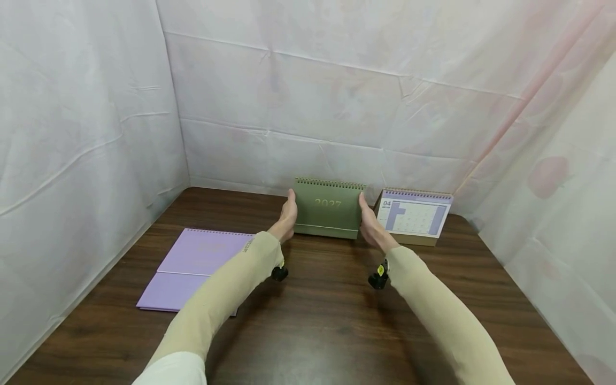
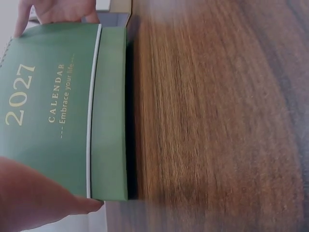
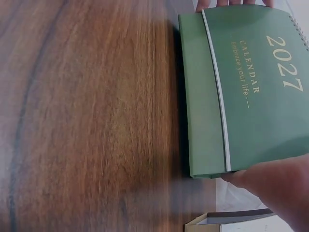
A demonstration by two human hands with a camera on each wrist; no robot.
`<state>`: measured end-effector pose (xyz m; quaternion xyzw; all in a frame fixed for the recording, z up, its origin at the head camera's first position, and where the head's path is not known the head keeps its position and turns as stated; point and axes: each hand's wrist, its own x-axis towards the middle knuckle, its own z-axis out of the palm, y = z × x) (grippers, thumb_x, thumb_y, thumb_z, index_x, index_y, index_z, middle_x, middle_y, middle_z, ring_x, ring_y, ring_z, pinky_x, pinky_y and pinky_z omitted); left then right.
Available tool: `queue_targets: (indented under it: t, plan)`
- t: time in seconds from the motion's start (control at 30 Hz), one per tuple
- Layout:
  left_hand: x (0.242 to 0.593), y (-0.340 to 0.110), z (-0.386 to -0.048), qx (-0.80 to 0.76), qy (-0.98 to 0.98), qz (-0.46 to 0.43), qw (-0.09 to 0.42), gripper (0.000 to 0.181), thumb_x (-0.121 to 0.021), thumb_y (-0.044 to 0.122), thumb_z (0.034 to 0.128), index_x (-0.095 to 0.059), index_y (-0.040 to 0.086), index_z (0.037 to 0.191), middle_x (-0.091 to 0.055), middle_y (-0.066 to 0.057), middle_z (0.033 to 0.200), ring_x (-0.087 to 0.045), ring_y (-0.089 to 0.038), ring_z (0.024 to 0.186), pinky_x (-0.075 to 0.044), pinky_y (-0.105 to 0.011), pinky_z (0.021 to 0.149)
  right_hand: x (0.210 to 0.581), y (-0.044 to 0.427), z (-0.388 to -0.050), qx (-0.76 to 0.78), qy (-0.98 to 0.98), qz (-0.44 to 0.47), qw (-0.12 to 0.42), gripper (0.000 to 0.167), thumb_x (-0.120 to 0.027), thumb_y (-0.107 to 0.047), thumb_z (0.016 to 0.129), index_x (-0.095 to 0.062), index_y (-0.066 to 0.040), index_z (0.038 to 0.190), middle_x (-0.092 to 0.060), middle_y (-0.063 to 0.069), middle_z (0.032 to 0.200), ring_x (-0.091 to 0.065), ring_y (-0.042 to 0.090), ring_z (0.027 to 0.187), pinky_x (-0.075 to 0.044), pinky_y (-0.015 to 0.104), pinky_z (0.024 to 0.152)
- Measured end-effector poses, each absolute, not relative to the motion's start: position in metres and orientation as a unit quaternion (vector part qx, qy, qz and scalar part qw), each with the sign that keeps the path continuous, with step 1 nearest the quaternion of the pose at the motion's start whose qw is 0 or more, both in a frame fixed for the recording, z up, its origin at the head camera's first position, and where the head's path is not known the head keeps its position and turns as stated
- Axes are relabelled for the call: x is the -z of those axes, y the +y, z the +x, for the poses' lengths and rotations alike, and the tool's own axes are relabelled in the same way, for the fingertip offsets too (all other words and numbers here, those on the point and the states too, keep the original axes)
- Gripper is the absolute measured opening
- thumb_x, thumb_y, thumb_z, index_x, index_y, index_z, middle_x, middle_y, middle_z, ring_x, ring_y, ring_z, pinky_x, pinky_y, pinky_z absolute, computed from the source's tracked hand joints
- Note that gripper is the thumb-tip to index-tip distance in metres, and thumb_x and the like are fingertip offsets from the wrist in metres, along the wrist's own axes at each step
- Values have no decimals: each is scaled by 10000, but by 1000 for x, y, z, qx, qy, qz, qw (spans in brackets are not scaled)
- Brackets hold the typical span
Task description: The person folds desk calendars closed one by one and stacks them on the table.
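A green desk calendar with a gold "2027" on its cover and a spiral binding along the top stands upright near the back of the table. My left hand holds its left side edge, and my right hand holds the opposite one. In the left wrist view, part of the left hand overlaps the cover's near edge. The right wrist view has the right hand against the calendar's lower right side. A dark shadow lies under the base; whether it touches the table cannot be told.
To the right stands a white and purple desk calendar showing "04", close beside the right hand. A purple calendar is at the left, partly covered by the left sleeve. White patterned curtains border the brown wooden table.
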<state>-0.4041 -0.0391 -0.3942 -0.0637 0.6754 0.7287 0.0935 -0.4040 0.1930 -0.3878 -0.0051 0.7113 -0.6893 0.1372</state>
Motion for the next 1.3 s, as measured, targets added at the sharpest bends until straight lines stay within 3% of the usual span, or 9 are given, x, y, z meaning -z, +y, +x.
queue_targets:
  t: [0.23,0.5,0.67,0.73,0.93,1.3]
  plan:
    - [393,-38,-396,-729,676,-54,93,750,-108,669,961,23,239,1561,74,-9,1644,50,-272,1516,-22,-493,1226,383,193,-394,689,715,-3,120,786,-152,-671,962,-129,-160,1559,-122,48,1631,-47,248,1511,39,501,1214]
    - [390,-37,-382,-732,672,-55,94,735,-114,655,970,24,241,1560,77,-1,1642,52,-273,1514,-10,-506,1221,381,196,-384,657,746,-9,108,777,-137,-668,962,26,-197,1558,98,14,1635,103,273,1504,41,570,1190]
    - [387,-37,-375,-733,671,-61,93,705,-130,635,981,-3,257,1561,64,7,1643,48,-267,1515,-3,-507,1220,381,199,-376,634,767,-24,97,836,-105,-685,950,-196,-102,1542,-213,158,1592,-204,332,1470,-128,501,1213]
    - [386,-38,-371,-732,672,-66,92,700,-138,631,983,-20,256,1562,52,7,1644,41,-264,1516,-6,-503,1221,381,200,-373,615,782,-28,91,848,-96,-690,946,-229,-91,1532,-258,164,1575,-251,326,1453,-157,464,1214]
    - [381,-40,-359,-729,673,-74,99,707,-147,639,979,-24,257,1561,53,5,1645,48,-268,1516,-6,-509,1220,378,203,-365,541,836,-41,80,834,-59,-687,946,-32,-117,1554,-7,68,1634,-14,277,1512,-33,443,1229]
    - [373,-43,-334,-724,673,-85,124,768,-144,678,958,8,229,1563,79,-15,1643,70,-291,1511,2,-562,1202,372,208,-346,507,853,-89,88,816,-52,-658,963,-46,-97,1555,-22,114,1631,-15,310,1507,-38,482,1222]
